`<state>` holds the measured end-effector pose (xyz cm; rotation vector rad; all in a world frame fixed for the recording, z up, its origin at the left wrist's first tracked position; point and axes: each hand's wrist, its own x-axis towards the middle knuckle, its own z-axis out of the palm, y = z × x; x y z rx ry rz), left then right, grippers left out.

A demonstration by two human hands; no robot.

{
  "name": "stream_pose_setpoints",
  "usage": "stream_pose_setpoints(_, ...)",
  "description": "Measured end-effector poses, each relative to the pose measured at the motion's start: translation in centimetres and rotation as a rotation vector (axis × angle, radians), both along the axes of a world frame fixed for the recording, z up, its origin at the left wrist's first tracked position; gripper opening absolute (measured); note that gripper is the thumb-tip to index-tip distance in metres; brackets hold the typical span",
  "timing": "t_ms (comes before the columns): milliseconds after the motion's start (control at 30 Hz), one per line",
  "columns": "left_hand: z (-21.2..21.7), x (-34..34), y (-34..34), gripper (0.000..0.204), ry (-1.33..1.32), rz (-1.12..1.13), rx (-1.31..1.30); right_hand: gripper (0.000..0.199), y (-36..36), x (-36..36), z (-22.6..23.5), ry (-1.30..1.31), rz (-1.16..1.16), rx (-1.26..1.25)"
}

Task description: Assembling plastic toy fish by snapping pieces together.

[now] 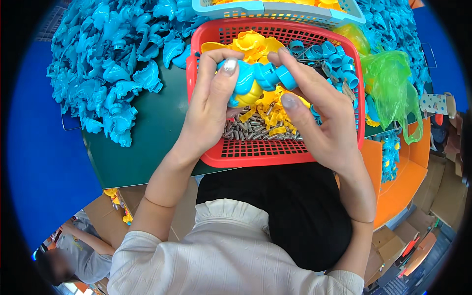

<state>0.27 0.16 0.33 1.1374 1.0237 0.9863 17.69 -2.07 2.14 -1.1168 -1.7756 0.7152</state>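
Note:
My left hand [209, 101] grips a blue and yellow plastic toy piece [251, 84] with a rounded, moulded shape. At the piece's right end sits a short blue ring-shaped cap [286, 77], pinched between the thumb and fingers of my right hand [327, 108]. The cap touches the narrow end of the piece; how firmly it is joined I cannot tell. Both hands are above a red plastic basket [280, 158]. Inside the basket are yellow plastic parts [253, 44], small metal cylinders [250, 128] and blue rings [339, 60].
Heaped blue plastic shells [105, 64] cover the green table [147, 115] at left, with another heap [393, 29] at far right. A light blue basket [290, 11] stands behind. Right lie a green plastic bag [391, 81] and an orange bin [403, 182]. Another person [78, 250] sits lower left.

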Motion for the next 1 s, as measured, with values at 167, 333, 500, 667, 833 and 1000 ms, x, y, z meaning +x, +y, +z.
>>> stream_pose_setpoints(167, 0.6, 0.0, -0.1, 0.032, 0.031, -0.012, 0.011, 0.043, 0.7, 2.1, -0.1, -0.208, 0.0, 0.01)
stream_pose_setpoints(333, -0.7, -0.1, 0.0, 0.031, 0.063, -0.101, 0.14, 0.049, 0.6, 1.7, 0.5, -0.277, 0.043, 0.126)
stream_pose_setpoints(500, -0.5, -0.1, 0.0, 0.031, 0.016, -0.103, 0.203, 0.047, 0.7, 1.6, 0.0, -0.248, 0.104, 0.165)
stream_pose_setpoints(667, 0.3, 0.0, -0.2, 0.032, 0.054, -0.029, 0.021, 0.051, 0.3, -1.7, -2.1, -0.03, -0.028, 0.224)
stream_pose_setpoints(833, -0.4, -0.1, 0.3, 0.034, -0.048, -0.006, 0.013, 0.056, 0.2, -2.8, -2.5, -0.067, 0.056, 0.245)
stream_pose_setpoints(1000, -0.1, 0.1, 0.5, 0.037, -0.092, -0.029, -0.054, 0.054, 0.5, -2.6, -1.8, -0.045, 0.093, 0.213)
